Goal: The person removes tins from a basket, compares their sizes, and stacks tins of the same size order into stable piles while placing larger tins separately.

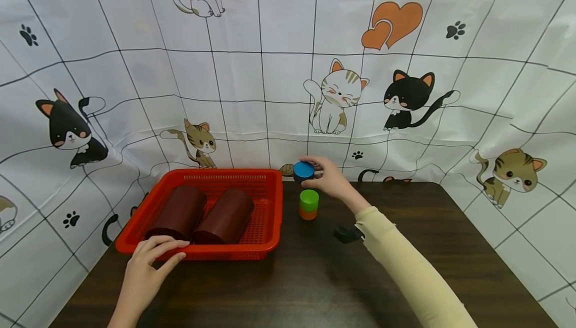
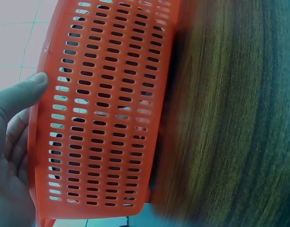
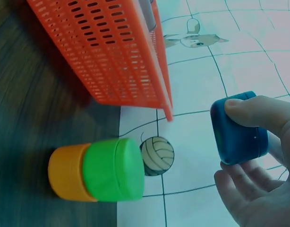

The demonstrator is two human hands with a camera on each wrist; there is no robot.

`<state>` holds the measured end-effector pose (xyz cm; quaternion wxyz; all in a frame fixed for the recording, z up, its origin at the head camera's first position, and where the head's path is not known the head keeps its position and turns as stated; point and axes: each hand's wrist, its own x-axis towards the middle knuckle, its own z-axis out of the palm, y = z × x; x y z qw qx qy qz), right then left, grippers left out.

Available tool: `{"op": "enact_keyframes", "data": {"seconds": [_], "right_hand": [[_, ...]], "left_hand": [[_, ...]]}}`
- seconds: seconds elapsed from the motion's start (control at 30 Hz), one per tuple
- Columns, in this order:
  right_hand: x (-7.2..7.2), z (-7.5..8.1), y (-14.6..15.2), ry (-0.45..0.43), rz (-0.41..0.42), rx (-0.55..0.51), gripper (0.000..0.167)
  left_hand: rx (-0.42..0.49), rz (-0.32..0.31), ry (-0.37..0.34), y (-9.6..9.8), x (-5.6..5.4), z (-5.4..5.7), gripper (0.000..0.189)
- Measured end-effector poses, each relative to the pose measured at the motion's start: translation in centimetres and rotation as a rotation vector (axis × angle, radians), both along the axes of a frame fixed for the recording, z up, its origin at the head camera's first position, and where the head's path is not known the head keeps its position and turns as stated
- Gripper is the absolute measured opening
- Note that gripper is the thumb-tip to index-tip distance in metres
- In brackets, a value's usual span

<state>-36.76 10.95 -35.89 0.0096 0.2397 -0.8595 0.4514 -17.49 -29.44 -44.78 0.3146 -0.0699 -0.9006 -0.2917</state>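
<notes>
Two hands are at work over the table (image 1: 459, 250).

Left hand (image 1: 146, 270): at the near side of the basket (image 1: 225, 254), pinching its rim, thumb outside and fingers over the edge. I judge this a steadying hold. Two brown rolls (image 1: 225, 218) lie side by side in the basket, just beyond the left fingertips; neither is touched.

Right hand (image 1: 330, 178): thumb and fingers pinch the blue tub (image 3: 239, 130) by its sides, to the right of the basket and well apart from the left hand. The tub is held in the air, clear of everything but the fingers; its top faces up. Some fingers in the right wrist view are loosely extended below the tub and carry nothing.

Below the right hand, and slightly nearer the wearer, stand the green tub (image 1: 309, 197) and the orange tub (image 1: 308, 214): green on top, orange beneath, touching, upright and evenly aligned. The blue tub is near this pair but not in contact with it.

Step in hand, in my judgement: stacking, with the third tub lifted and not yet placed. The next move would call for bringing the right hand over the green top, keeping the blue tub level, and lowering gently. An off-centre landing, or a knock from the fingers beneath, could topple the pair.
</notes>
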Motion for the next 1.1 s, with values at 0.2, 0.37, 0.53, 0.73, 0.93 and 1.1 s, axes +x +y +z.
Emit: {"op": "enact_keyframes", "data": {"seconds": [0.2, 0.37, 0.53, 0.73, 0.93, 1.1], "right_hand": [[0.0, -1.0, 1.0, 0.023, -0.033, 0.055, 0.068], [-0.2, -2.3, 1.6, 0.01, -0.076, 0.101, 0.063], [-0.4, -3.1, 1.9, 0.006, -0.065, 0.129, 0.06], [-0.3, -3.5, 2.1, -0.018, -0.045, 0.13, 0.062], [-0.5, -3.9, 2.1, -0.019, -0.019, 0.162, 0.062], [-0.6, -4.3, 2.0, -0.014, -0.009, 0.162, 0.062]], "left_hand": [[0.002, 0.004, 0.002, -0.1, 0.0, -0.1, 0.036], [0.004, 0.004, 0.001, 0.0, 0.1, -0.1, 0.035], [0.01, -0.004, 0.01, 0.1, 0.0, 0.1, 0.035], [0.016, -0.012, 0.011, 0.1, -0.2, 0.1, 0.036], [0.004, 0.008, 0.0, 0.0, -0.1, -0.1, 0.036], [0.008, -0.005, 0.011, 0.1, -0.1, 0.0, 0.037]]}}
